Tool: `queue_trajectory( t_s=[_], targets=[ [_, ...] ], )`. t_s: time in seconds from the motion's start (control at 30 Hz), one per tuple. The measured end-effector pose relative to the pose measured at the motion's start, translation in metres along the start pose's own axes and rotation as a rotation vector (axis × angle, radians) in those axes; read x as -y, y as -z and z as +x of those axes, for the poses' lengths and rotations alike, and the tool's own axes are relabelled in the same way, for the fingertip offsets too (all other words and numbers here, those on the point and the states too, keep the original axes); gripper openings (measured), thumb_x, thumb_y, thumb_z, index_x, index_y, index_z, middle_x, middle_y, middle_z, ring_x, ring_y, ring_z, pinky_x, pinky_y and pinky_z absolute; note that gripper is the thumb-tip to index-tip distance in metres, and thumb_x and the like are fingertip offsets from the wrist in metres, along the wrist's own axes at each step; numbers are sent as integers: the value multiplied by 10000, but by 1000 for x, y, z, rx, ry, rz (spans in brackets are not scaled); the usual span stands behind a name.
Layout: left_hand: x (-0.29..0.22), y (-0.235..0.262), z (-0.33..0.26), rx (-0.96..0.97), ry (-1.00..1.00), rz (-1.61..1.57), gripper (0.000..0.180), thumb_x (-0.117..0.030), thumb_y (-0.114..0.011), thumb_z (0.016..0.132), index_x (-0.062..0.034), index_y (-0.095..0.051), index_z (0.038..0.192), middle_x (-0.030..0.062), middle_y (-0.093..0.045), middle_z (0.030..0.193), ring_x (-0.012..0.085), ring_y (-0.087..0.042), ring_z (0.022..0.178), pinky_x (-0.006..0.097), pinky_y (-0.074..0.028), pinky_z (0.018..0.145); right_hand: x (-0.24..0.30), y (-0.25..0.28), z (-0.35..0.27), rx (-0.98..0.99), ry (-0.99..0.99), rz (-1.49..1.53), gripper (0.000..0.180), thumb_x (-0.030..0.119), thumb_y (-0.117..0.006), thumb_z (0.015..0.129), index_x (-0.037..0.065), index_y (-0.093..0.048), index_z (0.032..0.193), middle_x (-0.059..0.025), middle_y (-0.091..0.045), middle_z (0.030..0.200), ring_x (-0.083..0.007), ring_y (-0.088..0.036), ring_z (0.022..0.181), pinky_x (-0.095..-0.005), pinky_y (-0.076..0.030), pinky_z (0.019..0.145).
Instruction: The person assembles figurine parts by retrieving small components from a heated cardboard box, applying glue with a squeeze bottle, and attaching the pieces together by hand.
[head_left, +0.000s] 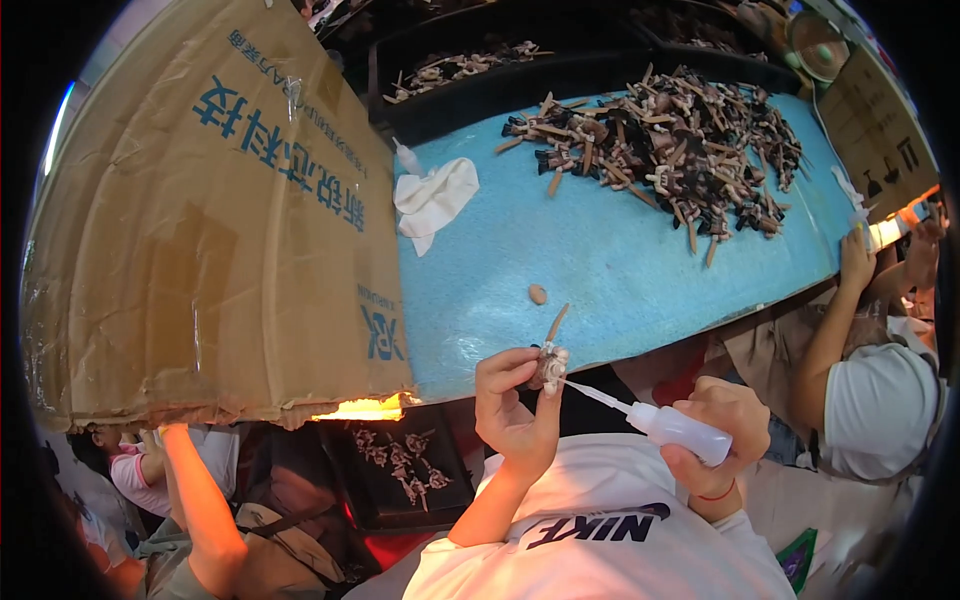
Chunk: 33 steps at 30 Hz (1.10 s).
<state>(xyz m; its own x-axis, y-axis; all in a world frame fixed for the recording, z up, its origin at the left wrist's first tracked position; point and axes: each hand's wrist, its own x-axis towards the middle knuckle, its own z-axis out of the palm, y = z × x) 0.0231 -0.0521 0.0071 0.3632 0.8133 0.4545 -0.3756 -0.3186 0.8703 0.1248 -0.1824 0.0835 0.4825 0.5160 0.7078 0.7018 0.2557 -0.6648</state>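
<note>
Between the fingertips of my left hand is a small figurine, pale and brown, with a thin brown stick-like piece pointing up from it. My right hand grips a small white squeeze bottle. Its long thin nozzle points left, and the tip meets or nearly meets the figurine's lower side. Both hands are in front of my body, just off the near edge of the blue table. Closest to the figurine on the tabletop lies a small tan rounded piece.
A large pile of similar figurines covers the far right of the blue table. A white cloth lies beside a tall cardboard sheet on the left. Black trays stand behind. Another person's arm is at the right.
</note>
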Motion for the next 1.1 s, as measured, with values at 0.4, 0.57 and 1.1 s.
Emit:
queue_trajectory(
  t_s=[0.4,0.57,1.1],
  targets=[
    [2,1,-3,-4,-21,-26,276,98,-648,733,-4,-536,963,138,-530,1024,153,-576,833,216,-459,636,1,1,3,89,71,-48,311,85,-759,556,-48,-588,780,-57,-455,486,-162,-388,355,-239,-269,350],
    [4,-1,-4,-1,-30,-20,278,102,-647,732,-7,-537,963,136,-533,1023,138,-563,804,211,-443,615,0,5,1,119,67,-73,318,91,-765,555,-41,-588,784,-49,-443,485,-159,-379,356,-238,-264,352],
    [5,0,-6,-5,-5,-42,293,112,-655,719,-6,-537,959,140,-538,1014,143,-566,802,213,-449,619,2,3,0,107,45,-68,308,97,-762,561,-29,-590,782,-46,-434,481,-166,-385,360,-246,-261,352]
  ],
)
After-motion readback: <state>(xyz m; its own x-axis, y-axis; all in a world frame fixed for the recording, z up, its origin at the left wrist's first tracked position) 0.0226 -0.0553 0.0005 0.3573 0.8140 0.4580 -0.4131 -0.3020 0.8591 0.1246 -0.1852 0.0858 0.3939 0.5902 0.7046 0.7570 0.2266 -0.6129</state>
